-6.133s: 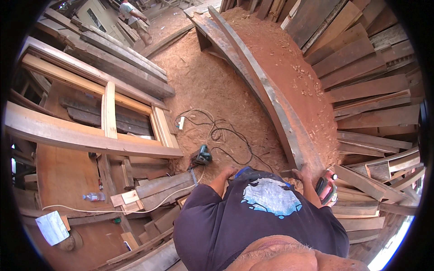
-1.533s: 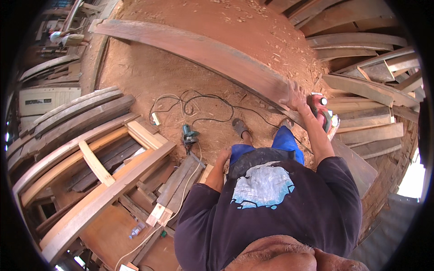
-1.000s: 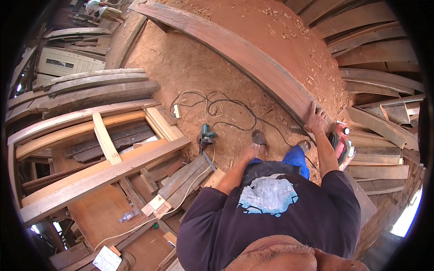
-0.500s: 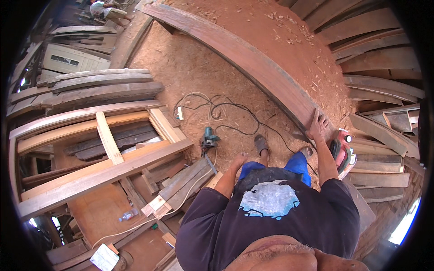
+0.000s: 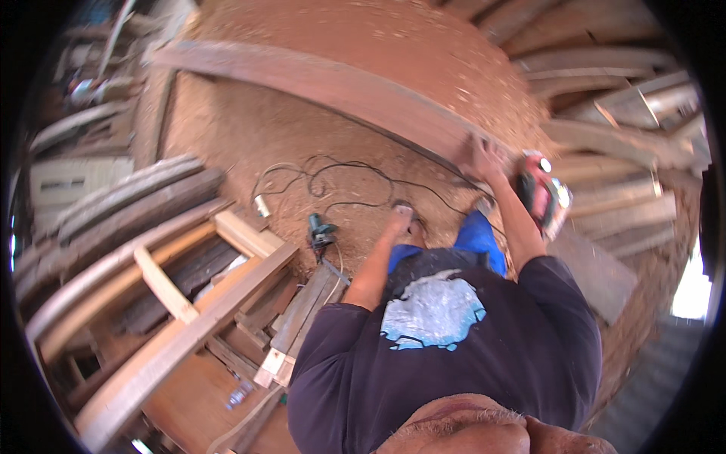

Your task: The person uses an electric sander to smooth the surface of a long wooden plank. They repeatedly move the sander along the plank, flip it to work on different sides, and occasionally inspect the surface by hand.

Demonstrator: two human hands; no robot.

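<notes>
A long, wide wooden plank (image 5: 333, 83) runs slantwise from the far left to near my right side. My right hand (image 5: 486, 160) lies on its near end, fingers spread, pressing flat on the wood. Close by on the right is a red power tool (image 5: 538, 193) that looks like an electric planer. My left hand (image 5: 399, 223) hangs in front of my body, touching nothing that I can see; its fingers are smeared by motion. A green and black power tool (image 5: 321, 233) stands to its left, with a cord.
Dark cords (image 5: 355, 168) loop over the sawdust-covered ground (image 5: 249, 129) between the plank and my feet. A wooden frame (image 5: 189, 325) takes up the left side, beside stacked curved boards (image 5: 136, 200). More timber (image 5: 612, 144) is piled at the right. A plastic bottle (image 5: 240, 395) lies lower left.
The whole view has swung, shifting the plank and tools leftward in the picture. My left hand has risen and come forward, away from my thigh. My right hand stays on the plank's end.
</notes>
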